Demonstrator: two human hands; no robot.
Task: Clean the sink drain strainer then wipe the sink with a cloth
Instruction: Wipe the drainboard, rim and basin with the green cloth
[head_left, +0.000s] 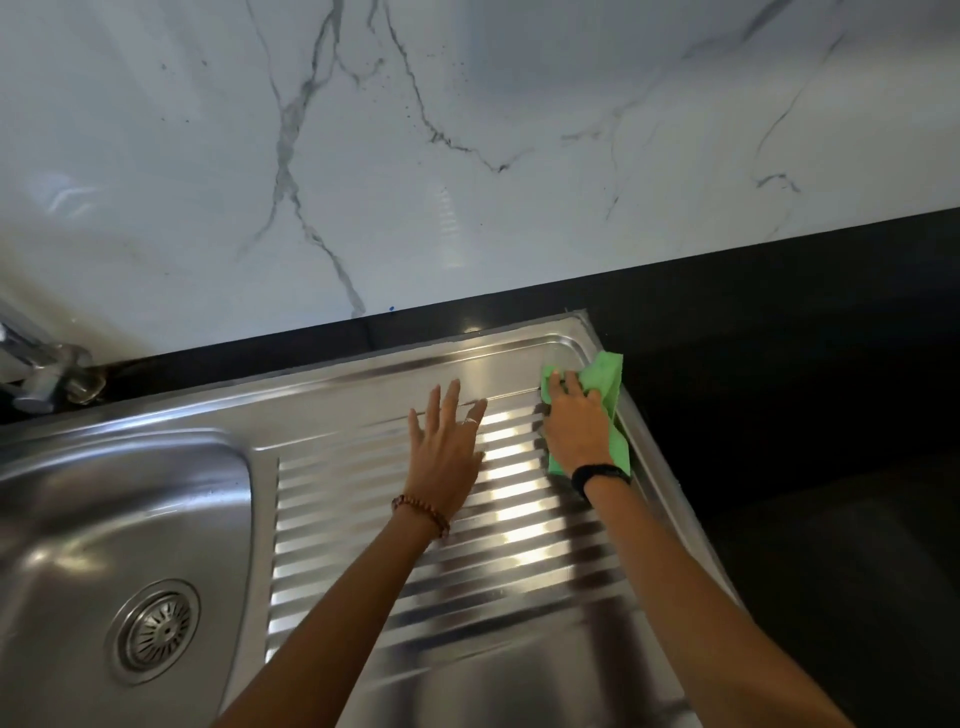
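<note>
Right hand (576, 421) pressed flat on a green cloth (605, 379) at the far right corner of the steel drainboard (519, 545), cloth bunched beneath its fingers, left hand (449, 452) released, palm spread on the ridges beside it, drain strainer (154, 630) seated in the sink basin (78, 499), well apart to the left

Two bare forearms reach fwd from 6 o'clock. Left hand (447, 457), toward 12 o'clock, lies flat, palm down, fingers spread and straight, beaded bracelet at wrist. Right hand (577, 423), approx 1 o'clock, palm down, fingers curled and pressing on a green cloth (607, 382), dark band at wrist.
</note>
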